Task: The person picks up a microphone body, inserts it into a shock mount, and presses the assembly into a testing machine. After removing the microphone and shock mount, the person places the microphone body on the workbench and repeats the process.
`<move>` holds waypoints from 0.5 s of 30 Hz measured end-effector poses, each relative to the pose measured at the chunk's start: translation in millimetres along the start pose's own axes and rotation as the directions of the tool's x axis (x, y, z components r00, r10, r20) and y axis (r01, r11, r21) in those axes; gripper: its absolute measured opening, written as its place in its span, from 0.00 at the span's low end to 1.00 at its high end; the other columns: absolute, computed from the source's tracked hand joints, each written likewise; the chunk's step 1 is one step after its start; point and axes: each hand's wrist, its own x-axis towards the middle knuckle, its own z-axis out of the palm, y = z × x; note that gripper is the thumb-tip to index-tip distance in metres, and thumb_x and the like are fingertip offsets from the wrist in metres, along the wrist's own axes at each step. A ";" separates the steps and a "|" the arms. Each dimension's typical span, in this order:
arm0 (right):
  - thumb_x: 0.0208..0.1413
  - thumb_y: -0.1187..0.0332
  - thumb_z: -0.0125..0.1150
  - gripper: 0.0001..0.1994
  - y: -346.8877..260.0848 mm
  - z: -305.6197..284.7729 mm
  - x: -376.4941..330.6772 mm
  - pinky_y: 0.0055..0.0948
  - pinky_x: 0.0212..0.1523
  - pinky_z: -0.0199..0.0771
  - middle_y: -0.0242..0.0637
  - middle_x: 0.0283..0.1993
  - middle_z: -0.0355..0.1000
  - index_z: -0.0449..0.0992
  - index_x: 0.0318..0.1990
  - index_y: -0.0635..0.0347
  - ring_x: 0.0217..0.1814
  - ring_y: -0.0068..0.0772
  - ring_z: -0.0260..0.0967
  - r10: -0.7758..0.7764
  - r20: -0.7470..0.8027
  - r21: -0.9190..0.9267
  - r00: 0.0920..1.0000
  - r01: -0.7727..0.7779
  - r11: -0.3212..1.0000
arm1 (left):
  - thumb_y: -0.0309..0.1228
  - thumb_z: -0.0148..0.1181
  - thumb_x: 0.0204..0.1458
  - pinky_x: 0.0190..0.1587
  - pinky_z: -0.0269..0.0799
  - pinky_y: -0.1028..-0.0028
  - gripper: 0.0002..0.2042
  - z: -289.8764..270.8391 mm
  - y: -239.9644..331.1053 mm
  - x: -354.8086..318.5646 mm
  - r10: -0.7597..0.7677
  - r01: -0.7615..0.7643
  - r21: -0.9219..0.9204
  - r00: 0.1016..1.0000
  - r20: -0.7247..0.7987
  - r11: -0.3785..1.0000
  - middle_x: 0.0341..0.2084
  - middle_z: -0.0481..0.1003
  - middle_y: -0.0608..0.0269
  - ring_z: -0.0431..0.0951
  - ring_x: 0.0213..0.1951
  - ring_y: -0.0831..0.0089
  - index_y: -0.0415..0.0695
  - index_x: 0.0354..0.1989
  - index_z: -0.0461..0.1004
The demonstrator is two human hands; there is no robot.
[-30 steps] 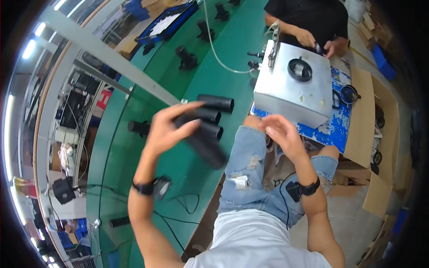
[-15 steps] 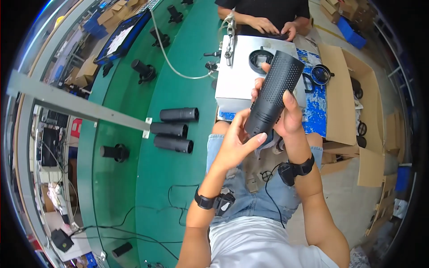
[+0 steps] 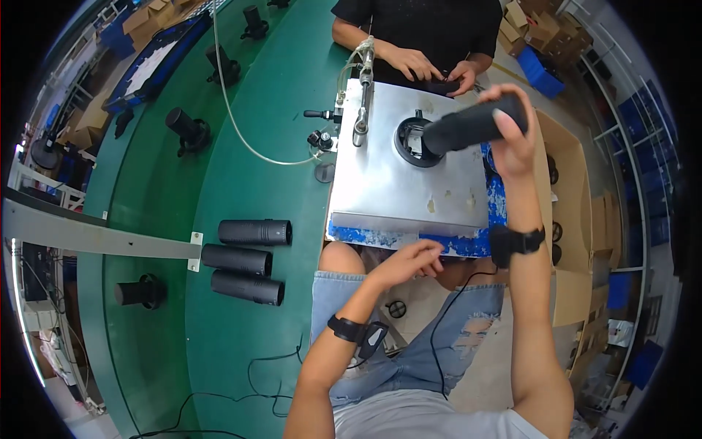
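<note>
My right hand [image 3: 516, 146] grips the far end of a black cylindrical housing [image 3: 468, 127]. The housing leans, with its lower end over a round black base [image 3: 419, 162] on the metal box [image 3: 398, 192]; whether the two touch I cannot tell. Held low in front of the box, my left hand [image 3: 406, 264] is empty, its fingers loosely stretched. Three similar black cylinders [image 3: 252, 233] lie side by side on the green bench to the left.
Across the box, a co-worker's hands [image 3: 431, 72] handle a small dark part. A metal clamp lever [image 3: 362, 110] and air hose stand at the box's left edge. An open cardboard box [image 3: 572, 212] is at right. A grey metal bar [image 3: 110, 238] juts over the green bench [image 3: 212, 336].
My left hand has let go of the cylinder and dropped nearer to me. My right hand has carried it right and tipped it toward the round base. The view has shifted.
</note>
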 end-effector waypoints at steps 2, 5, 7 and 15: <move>0.48 0.72 0.58 0.19 28.9 4.9 20.9 0.32 0.55 0.65 0.40 0.44 0.67 0.66 0.48 0.66 0.48 0.33 0.67 -0.028 0.074 -0.075 0.997 0.033 0.997 | 0.36 0.52 0.59 0.37 0.71 0.76 0.15 -11.8 -38.6 15.6 0.002 0.008 0.171 0.998 -0.059 0.985 0.32 0.76 0.59 0.76 0.34 0.75 0.37 0.49 0.69; 0.46 0.72 0.63 0.19 56.4 12.9 20.9 0.29 0.53 0.66 0.37 0.42 0.70 0.67 0.47 0.65 0.47 0.29 0.68 0.138 0.147 -0.219 0.979 -0.104 0.970 | 0.35 0.53 0.59 0.36 0.71 0.77 0.15 -13.1 -36.0 19.8 -0.054 0.072 0.178 0.993 -0.105 0.981 0.32 0.76 0.60 0.75 0.33 0.75 0.37 0.47 0.70; 0.47 0.74 0.63 0.18 71.8 26.2 12.4 0.27 0.50 0.67 0.36 0.42 0.71 0.68 0.47 0.64 0.45 0.27 0.68 0.174 0.139 -0.262 0.975 -0.133 0.956 | 0.35 0.53 0.58 0.36 0.71 0.76 0.15 -10.8 -30.7 19.2 -0.031 0.047 0.124 0.992 -0.122 0.991 0.31 0.75 0.61 0.75 0.32 0.75 0.37 0.47 0.70; 0.51 0.75 0.64 0.15 97.4 58.5 -6.5 0.21 0.45 0.69 0.32 0.38 0.73 0.69 0.45 0.64 0.40 0.19 0.69 -0.210 -0.338 -0.464 0.917 0.031 0.885 | 0.35 0.56 0.55 0.32 0.72 0.76 0.14 -12.9 -39.6 24.3 0.062 -0.019 0.189 0.972 -0.225 0.982 0.26 0.76 0.61 0.76 0.29 0.75 0.36 0.43 0.71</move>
